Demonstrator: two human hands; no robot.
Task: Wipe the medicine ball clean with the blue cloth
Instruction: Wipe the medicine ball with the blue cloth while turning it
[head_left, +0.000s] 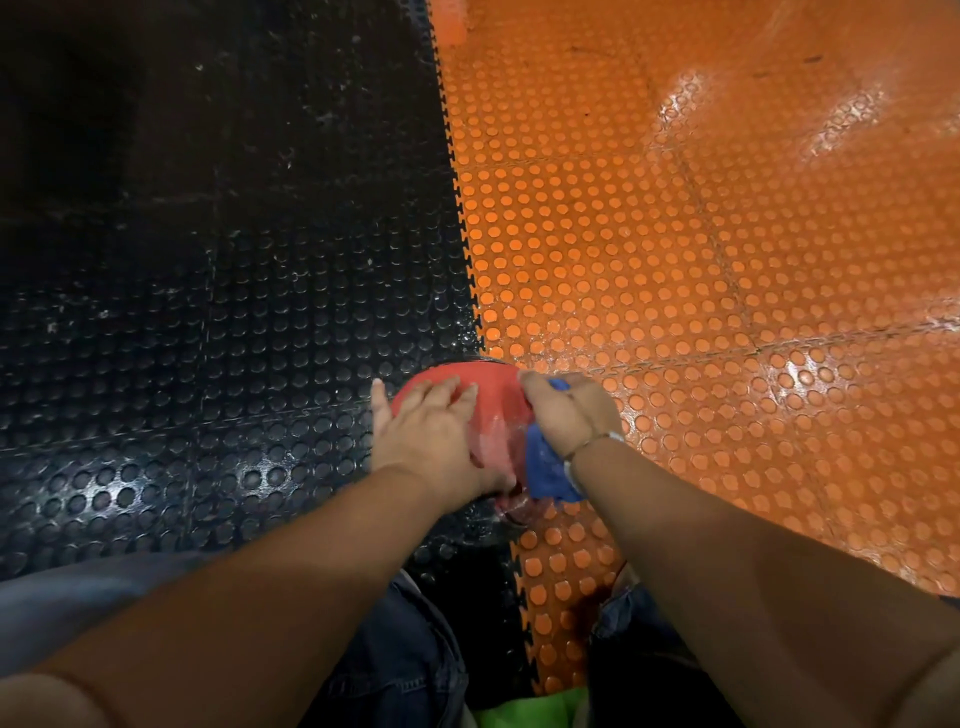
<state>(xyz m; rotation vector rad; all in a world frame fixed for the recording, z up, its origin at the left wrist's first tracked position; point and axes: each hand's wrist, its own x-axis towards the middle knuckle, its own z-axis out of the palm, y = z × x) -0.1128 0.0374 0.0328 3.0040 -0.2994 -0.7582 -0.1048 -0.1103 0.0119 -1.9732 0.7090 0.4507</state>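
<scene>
Wiping under way: a person in blue jeans (405, 665) crouches over the job, a scrap of bright green material (530, 709) showing at 6 o'clock on the frame's lower edge. Both bare forearms reach forward to a red medicine ball (491, 395), which sits on the floor just below centre, right on the toothed seam where the two tile colours meet.

The left hand (431, 431) lies flat over the ball's 9 o'clock side, fingers straight and spread, holding nothing, apparently steadying it. The right hand (563, 410), a thin bracelet (592, 441) at the wrist, has its fingers curled round a bunched blue cloth (545, 467) and presses it to the ball's 3 to 4 o'clock flank.

The ball's top reads matte and even red; toward 6 o'clock a pale, wet-looking smear shines, and a dark band edges the far rim. By that showing, the near face wants more passes.

The next move likely calls for dragging the cloth across the smear while the flat hand blocks any roll, then turning the ball to bring its hidden underside up.

Beyond lie black studded tiles (208, 312) from 9 to 12 o'clock, and glossy orange studded tiles (701, 260) from 12 to 3.
</scene>
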